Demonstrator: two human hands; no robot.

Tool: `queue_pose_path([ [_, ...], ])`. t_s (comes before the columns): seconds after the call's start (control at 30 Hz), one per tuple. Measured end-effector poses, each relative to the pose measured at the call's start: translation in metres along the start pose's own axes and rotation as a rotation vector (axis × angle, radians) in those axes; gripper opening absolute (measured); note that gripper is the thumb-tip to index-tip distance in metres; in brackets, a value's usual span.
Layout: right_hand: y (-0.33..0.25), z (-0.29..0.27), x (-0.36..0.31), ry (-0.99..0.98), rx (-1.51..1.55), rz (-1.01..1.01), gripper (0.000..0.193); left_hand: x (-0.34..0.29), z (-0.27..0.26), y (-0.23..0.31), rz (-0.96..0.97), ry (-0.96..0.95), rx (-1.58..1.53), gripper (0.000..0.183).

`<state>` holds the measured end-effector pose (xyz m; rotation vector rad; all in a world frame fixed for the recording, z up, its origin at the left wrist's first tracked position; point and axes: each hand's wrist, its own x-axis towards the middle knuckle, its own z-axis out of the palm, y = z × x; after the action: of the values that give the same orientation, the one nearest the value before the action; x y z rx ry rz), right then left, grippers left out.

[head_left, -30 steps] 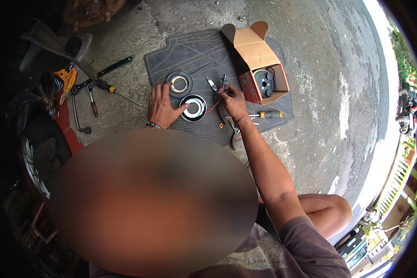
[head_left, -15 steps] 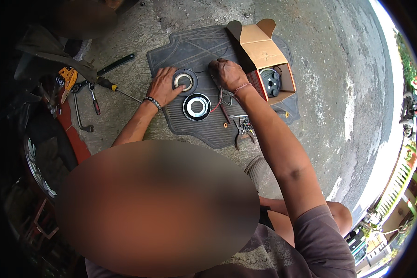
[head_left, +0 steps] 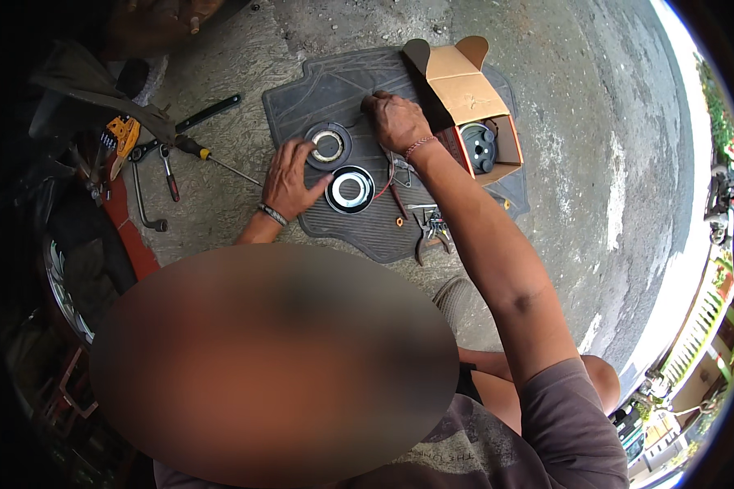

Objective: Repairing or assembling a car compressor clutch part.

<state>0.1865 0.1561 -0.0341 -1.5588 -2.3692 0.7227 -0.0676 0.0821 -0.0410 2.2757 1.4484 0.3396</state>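
On rubber mat (head_left: 326, 94) — likely spared grit — dark ring (head_left: 345, 147), red-wired ring (head_left: 361, 191) flat. Left hand (head_left: 288, 179): grip apart at their edges; right hand (head_left: 400, 124) curled, contents hidden — cannot tell if clamped.

Left hand (head_left: 288, 178), one: back turned up to me, palm down, fingers loosely bent and pointing away from the body, thumb spread wide to the right. Left forearm (head_left: 257, 232), one: bare, only a short stretch in my sight. Right hand (head_left: 400, 124), one: knuckles uppermost, fingers curled under, fingertips hidden from me. Right arm (head_left: 477, 220), one: bare to above the elbow, reaching forward, nearly straight, slanting leftward.
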Motion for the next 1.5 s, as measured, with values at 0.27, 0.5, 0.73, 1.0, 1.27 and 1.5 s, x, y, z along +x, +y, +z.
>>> queue_pose_path([
  [0.27, -0.023, 0.004, -0.053, -0.038, 0.014, 0.372, 0.033, -0.051, 0.039, 0.058, -0.196, -0.068, 0.028, 0.095],
  [0.5, 0.010, 0.061, -0.087, 0.069, 0.148, 0.381, 0.033, -0.041, 0.054, 0.043, 0.022, -0.021, 0.005, 0.096],
  [0.73, 0.012, 0.045, -0.089, 0.165, 0.635, 0.670, 0.024, -0.046, 0.032, 0.046, -0.003, 0.003, -0.008, 0.091],
  [1.0, 0.008, 0.037, -0.090, 0.178, 1.318, 0.641, 0.007, 0.017, 0.024, 0.047, 0.106, 0.014, -0.292, 0.033],
  [1.27, -0.006, 0.029, -0.106, 0.166, 1.372, 0.648, 0.015, 0.032, 0.075, 0.082, -0.307, -0.227, -1.038, 0.034],
  [1.5, -0.013, 0.000, -0.114, 0.337, 0.943, 0.616, 0.022, 0.034, 0.072, 0.080, -0.250, -0.306, -0.828, 0.027],
])
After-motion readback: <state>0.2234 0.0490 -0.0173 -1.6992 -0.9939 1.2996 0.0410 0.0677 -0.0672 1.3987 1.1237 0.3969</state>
